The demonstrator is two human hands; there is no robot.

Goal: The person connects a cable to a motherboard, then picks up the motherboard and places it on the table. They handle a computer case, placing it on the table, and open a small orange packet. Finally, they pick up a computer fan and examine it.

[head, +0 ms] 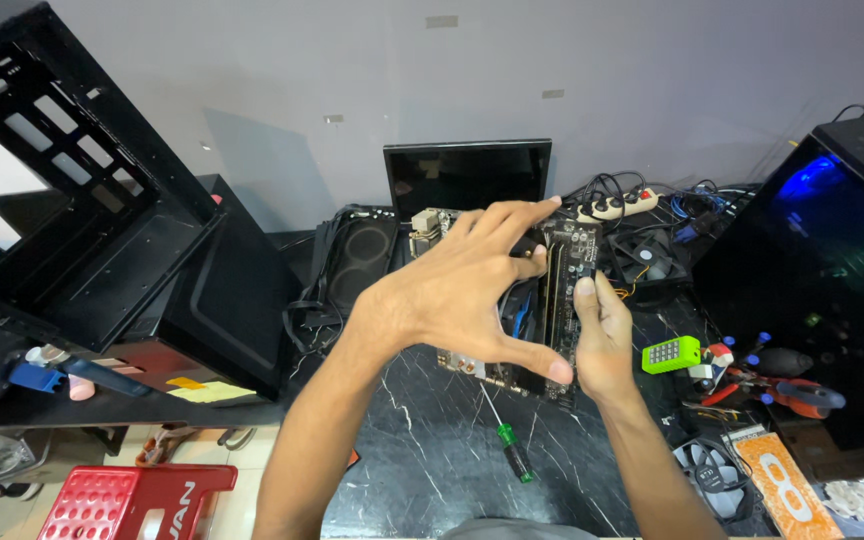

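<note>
While the motherboard (552, 300) lies flat on the dark marbled table (432, 450), just in front of the small monitor (467, 175), both hands are over it. The board sits under and between them, its right part with the long slots showing between the left fingers and the right thumb.

The left hand (462, 295) comes in from the lower left, forearm slanting up across the table, wrist bent so the palm faces down and to the right. Its fingers are spread wide in a claw: the upper fingers stretch toward the board's far edge, the thumb reaches down to the near edge. Whether the tips actually press on the board cannot be told; the hand holds nothing else.

The right hand (602, 340) rises from the lower right, forearm nearly upright in the view. Its thumb points up along the board's right side, with the fingers curled behind; it seems to pinch the board's right edge, though the fingers themselves are hidden.

A green-handled screwdriver (507, 445) lies on the table near the board's front edge, between the two forearms. A green keypad (670, 354) sits to the right of the right hand, and a fan (714, 475) lies near the right forearm.
</note>
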